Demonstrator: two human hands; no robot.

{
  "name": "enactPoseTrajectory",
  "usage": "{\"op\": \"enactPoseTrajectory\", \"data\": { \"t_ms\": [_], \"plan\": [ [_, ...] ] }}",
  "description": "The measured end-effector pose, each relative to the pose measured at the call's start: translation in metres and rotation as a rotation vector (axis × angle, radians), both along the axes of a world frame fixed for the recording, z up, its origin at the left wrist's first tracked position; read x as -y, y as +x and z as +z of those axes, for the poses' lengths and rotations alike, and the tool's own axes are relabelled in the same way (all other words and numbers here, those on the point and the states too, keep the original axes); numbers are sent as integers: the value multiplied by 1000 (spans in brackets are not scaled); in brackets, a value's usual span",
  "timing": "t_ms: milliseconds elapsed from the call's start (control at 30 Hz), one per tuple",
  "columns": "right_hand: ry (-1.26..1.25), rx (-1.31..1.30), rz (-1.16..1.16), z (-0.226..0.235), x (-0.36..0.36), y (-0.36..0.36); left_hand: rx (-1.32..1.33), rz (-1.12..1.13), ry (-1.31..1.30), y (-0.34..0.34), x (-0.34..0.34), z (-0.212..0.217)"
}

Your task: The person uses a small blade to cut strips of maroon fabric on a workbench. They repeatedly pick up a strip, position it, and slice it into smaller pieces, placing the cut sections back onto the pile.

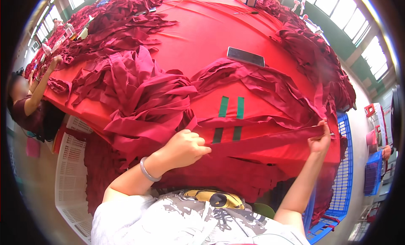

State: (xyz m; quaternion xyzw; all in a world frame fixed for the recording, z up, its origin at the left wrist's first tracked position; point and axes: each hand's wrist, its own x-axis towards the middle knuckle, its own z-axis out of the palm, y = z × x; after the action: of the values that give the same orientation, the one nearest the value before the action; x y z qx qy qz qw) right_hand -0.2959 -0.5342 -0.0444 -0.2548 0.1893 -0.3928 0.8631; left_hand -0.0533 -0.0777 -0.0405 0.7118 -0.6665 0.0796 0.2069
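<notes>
Nearest of all, a grey patterned shirt [185,221] fills the bottom edge, a silver bangle [147,171] on the left wrist. Out goes the left hand [185,147], fingers curled shut and pinching one end of a dark red fabric strip [261,139]. That strip runs taut across the table's near edge to the right hand [319,139], which is closed on the other end. So the strip sits squarely between both hands, stretched over two green tape marks [230,118] on the red table cover [202,42]. Just beyond, a heap of maroon strips [143,93] piles up on the left. Farther back lies a dark phone [245,56]. Blue crates [341,177] sit by the right side, a white crate [71,177] on the left, and another person [29,101] works at the far left.
</notes>
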Motion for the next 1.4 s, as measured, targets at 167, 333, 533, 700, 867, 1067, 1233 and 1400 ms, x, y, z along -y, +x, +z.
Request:
{"op": "enactPoseTrajectory", "data": {
  "t_ms": [167,333,533,700,867,1067,1233,1400],
  "plan": [
    [-96,74,51,-2,134,-92,159,174,41,9,-3,2],
    [33,-131,-422,7,164,-131,196,307,-55,34,-14,23],
    [127,-343,-546,-26,161,-164,-61,143,-21,55,-42,42],
    [39,-473,-592,-40,163,-170,159,367,-107,22,-20,43],
    [-57,-364,-568,-35,171,-167,-134,104,-109,-56,33,15],
    [-164,-393,-708,0,164,-166,-176,109,131,-40,33,-20],
    [-179,-663,-609,-1,182,-173,-128,247,233,-15,3,-1],
    [-698,-1759,-1092,-28,182,-193,-130,241,181,-20,4,-3]
  ]
}}
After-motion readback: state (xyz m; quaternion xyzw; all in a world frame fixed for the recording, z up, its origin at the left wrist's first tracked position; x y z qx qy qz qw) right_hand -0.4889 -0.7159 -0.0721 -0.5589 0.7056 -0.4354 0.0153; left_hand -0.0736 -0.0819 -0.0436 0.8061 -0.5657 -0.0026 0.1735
